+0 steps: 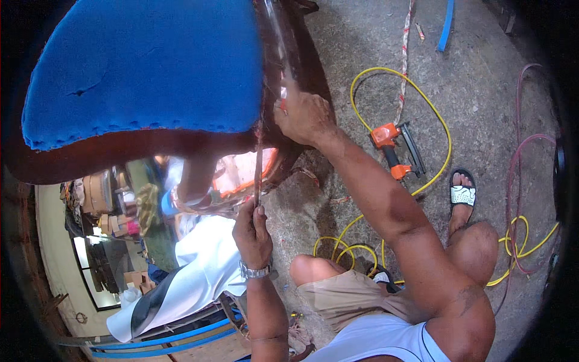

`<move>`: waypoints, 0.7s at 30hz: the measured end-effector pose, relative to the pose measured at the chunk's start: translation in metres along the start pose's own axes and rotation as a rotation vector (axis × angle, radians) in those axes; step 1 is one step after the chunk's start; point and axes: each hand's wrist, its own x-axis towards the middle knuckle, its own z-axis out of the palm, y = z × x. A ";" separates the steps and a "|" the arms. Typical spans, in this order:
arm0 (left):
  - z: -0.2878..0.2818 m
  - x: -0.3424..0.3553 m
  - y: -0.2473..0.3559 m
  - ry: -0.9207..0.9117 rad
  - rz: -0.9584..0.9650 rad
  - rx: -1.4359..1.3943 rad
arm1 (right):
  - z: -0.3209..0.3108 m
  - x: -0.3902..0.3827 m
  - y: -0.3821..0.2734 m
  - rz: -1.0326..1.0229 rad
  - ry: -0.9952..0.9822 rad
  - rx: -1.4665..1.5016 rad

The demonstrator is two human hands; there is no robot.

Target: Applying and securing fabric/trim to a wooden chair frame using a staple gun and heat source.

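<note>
A chair with a bright blue padded fabric panel [151,66] set in a dark brown wooden frame [301,54] fills the upper left. My left hand [253,235], with a metal watch on the wrist, pinches the lower end of a narrow reddish-brown strip [259,172]. The strip runs straight up from my fingers to the panel's lower right corner. My right hand [307,117] is closed against the frame beside the panel's right edge. A small pale and red object shows at its fingertips, too blurred to name.
On the concrete floor to the right lies an orange and black staple gun [392,148] with a yellow air hose [449,139]. A patterned cord [405,60] and blue strip [446,27] lie beyond. White sheet material [199,271] hangs at the lower left, near blue-edged boards [169,347].
</note>
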 end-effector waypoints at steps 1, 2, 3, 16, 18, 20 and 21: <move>0.001 0.000 -0.001 0.005 -0.015 -0.025 | 0.001 0.001 -0.001 0.001 -0.001 0.000; 0.001 -0.001 0.000 0.005 -0.016 -0.022 | 0.002 0.001 -0.002 -0.017 -0.012 0.031; 0.001 -0.001 0.000 0.007 -0.008 -0.013 | 0.003 0.001 -0.003 -0.034 -0.024 0.061; 0.001 -0.007 0.001 0.031 0.002 -0.042 | 0.013 -0.019 0.013 -0.058 -0.008 0.085; 0.001 -0.008 0.002 0.035 0.013 -0.029 | 0.014 -0.028 0.010 -0.096 0.036 0.128; 0.001 -0.008 0.002 0.039 0.024 -0.018 | 0.013 -0.038 0.008 -0.135 0.080 0.170; 0.001 -0.008 0.002 0.043 0.020 -0.026 | 0.011 -0.042 0.007 -0.128 0.076 0.201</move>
